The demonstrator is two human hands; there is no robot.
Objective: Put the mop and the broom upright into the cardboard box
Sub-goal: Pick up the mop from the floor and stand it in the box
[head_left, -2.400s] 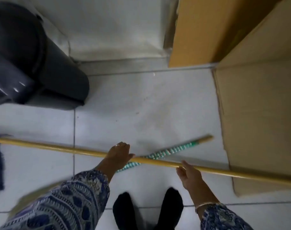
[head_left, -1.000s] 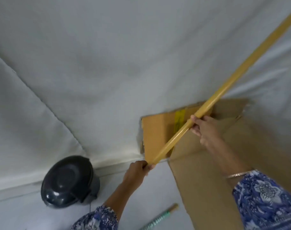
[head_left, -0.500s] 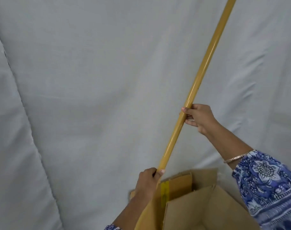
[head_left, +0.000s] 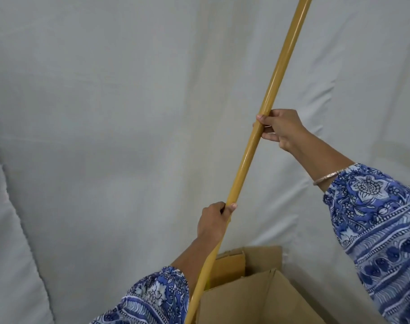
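Head view: a yellow pole, the mop handle (head_left: 273,86), slants steeply from bottom centre to top right against a pale fabric backdrop (head_left: 105,113). The right hand (head_left: 280,129) is closed around it high up and the left hand (head_left: 214,222) grips lower, likely to steer the hidden mop head down. The open cardboard box (head_left: 257,298) sits below, near right. The broom is out of view.
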